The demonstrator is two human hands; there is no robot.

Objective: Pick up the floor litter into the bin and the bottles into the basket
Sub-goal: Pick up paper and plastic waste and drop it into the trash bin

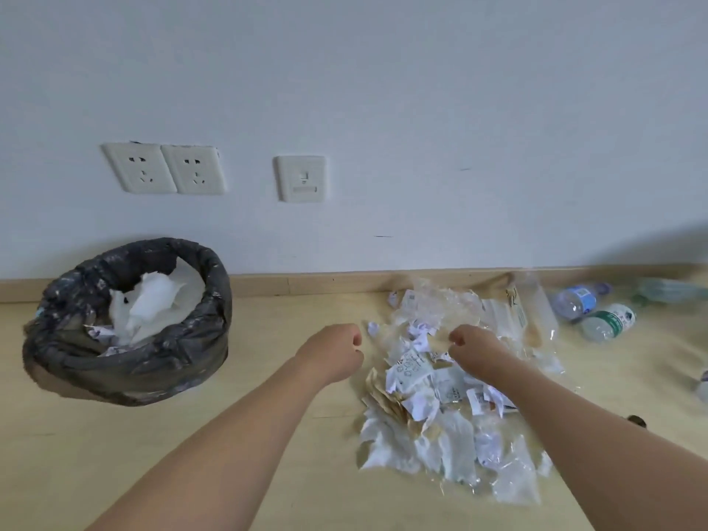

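A pile of litter [440,400] lies on the wooden floor: crumpled white paper, torn brown paper and clear plastic wrappers. My right hand [477,348] hovers over the pile's far half, fingers curled down onto a clear plastic wrapper [440,308]. My left hand [333,354] is just left of the pile, curled into a fist with nothing visible in it. The bin [214,289], lined with a black bag and holding white paper, stands at the left against the wall. Three clear plastic bottles lie at the far right: one [576,300], another [609,321], a third [670,291]. No basket is in view.
A white wall with a wooden baseboard [306,285] runs behind everything. Two sockets [164,168] and a data outlet [300,178] sit low on the wall. Bare floor separates the bin from the pile. Another object pokes in at the right edge [703,385].
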